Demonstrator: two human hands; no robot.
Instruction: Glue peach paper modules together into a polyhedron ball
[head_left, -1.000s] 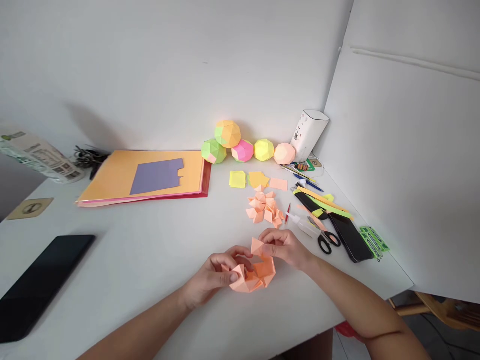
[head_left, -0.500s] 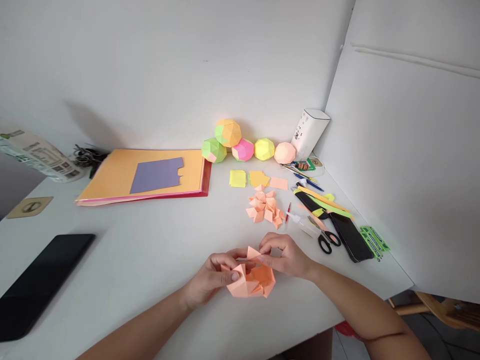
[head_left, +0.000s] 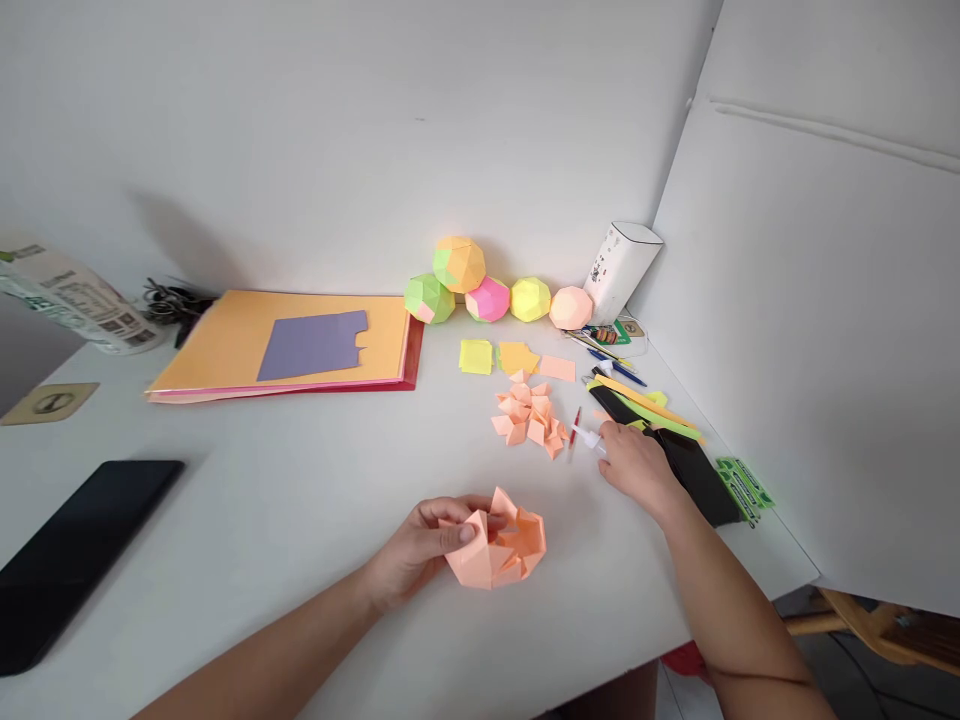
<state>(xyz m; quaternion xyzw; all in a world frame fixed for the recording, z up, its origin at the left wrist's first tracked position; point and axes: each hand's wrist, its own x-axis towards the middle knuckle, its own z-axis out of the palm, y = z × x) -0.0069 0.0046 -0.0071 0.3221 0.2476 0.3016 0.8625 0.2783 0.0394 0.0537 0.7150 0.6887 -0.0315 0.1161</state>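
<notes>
My left hand (head_left: 424, 545) pinches the left wall of a half-built, peach-coloured folded-paper ball (head_left: 480, 560), whose hollow inside faces up and to the right. A pointed flap stands up at its rim. Off to the right, my right hand (head_left: 637, 465) has its fingers closed over a small glue bottle (head_left: 591, 438); only the white nozzle and a bit of the clear body show. Just left of the nozzle lies a thin red stick-like tool (head_left: 575, 428). Beside that is a heap of folded peach paper pieces (head_left: 529, 410).
Finished paper balls (head_left: 487, 298) line the wall. Paper stacks (head_left: 476, 356) lie before them. A folder of coloured sheets (head_left: 202, 345) is at back left, a black tablet (head_left: 82, 560) at left. Pens, paper strips (head_left: 652, 405) and a dark phone (head_left: 694, 475) sit at right.
My right hand has left the paper ball's flap and moved right and away from me, onto the glue bottle. It now covers the scissors. My left hand still holds the ball.
</notes>
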